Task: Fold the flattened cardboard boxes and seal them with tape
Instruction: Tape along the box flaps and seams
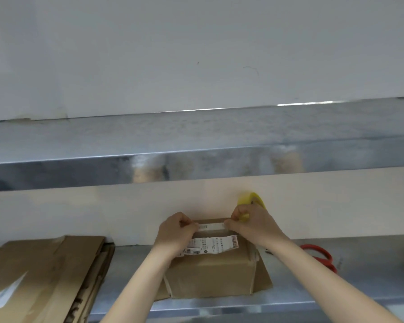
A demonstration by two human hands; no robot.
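At the box top, left hand pinches the tape strip, right hand clamps the tape roll.

The box is plain brown cardboard with a white label printed in fine black text and barcodes, and the tape roll behind it is translucent yellow. The flattened boxes at the left are the same brown, one bearing a white sticker, while the scissors have red handles. The counter is dull silver steel, and the wall is pale grey-white.
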